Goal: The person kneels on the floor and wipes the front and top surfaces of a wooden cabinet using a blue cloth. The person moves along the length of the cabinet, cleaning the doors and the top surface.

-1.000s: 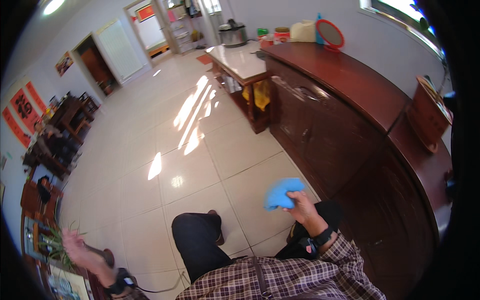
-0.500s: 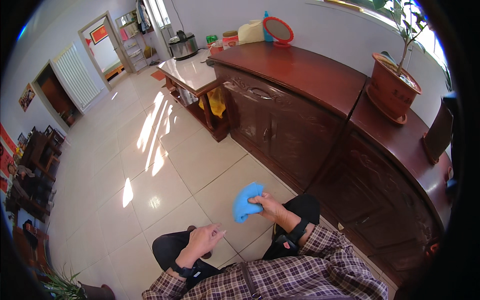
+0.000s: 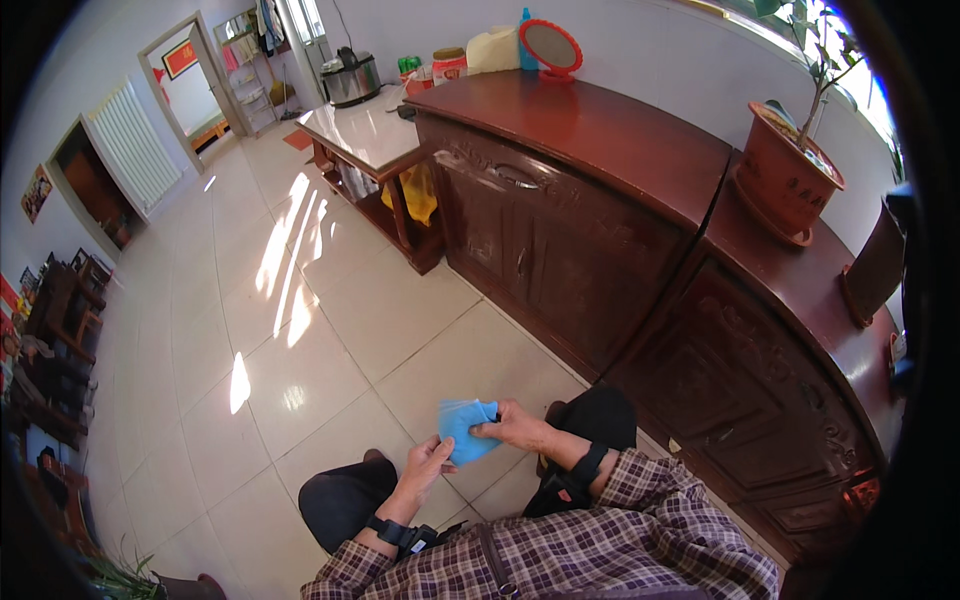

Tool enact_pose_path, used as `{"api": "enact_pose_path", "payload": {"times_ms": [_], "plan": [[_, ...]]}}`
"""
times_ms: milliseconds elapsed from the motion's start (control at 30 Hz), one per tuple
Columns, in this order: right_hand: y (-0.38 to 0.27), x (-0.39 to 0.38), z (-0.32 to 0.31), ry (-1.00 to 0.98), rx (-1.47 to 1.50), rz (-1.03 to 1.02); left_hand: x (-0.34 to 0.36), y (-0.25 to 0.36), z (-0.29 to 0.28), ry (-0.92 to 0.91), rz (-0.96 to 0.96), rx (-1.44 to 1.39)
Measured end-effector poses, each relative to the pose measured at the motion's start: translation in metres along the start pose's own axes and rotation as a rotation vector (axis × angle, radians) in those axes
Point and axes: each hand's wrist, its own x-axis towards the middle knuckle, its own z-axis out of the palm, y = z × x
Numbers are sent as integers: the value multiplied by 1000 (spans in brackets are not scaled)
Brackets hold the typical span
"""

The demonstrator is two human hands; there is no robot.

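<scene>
A folded light-blue cloth (image 3: 466, 416) is held between my two hands, above the tiled floor and in front of my knees. Its upper left edge shows several thin layers. My left hand (image 3: 424, 466) pinches its lower left side, thumb on top. From the right, my right hand (image 3: 522, 427) grips the other side, with the thumb pressed on the cloth and the fingers partly hidden behind it. Black bands circle both my wrists.
Along the right runs a dark red wooden cabinet (image 3: 575, 255), with a potted plant (image 3: 788, 172) and a red-framed mirror (image 3: 551, 46) on top. Beyond it, a light-topped table (image 3: 366, 136) carries a cooker (image 3: 350, 80). Another plant (image 3: 125, 580) stands at lower left.
My left hand has moved to the cloth and taken hold of its left side. My right hand has brought the cloth a little left and lower, turning it.
</scene>
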Motion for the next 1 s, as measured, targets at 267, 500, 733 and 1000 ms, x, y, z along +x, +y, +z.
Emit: {"api": "enact_pose_path", "payload": {"times_ms": [267,500,733,1000], "plan": [[1,-9,11,138,-242,-148,-5,-3,7,159,313,26],[-14,-28,4,56,-123,49,-8,0,14,173,253,30],[-15,-48,6,69,-46,182,0,1,20,51,172,89],[-12,-58,5,19,203,303,2,-6,18,-50,100,103]]}}
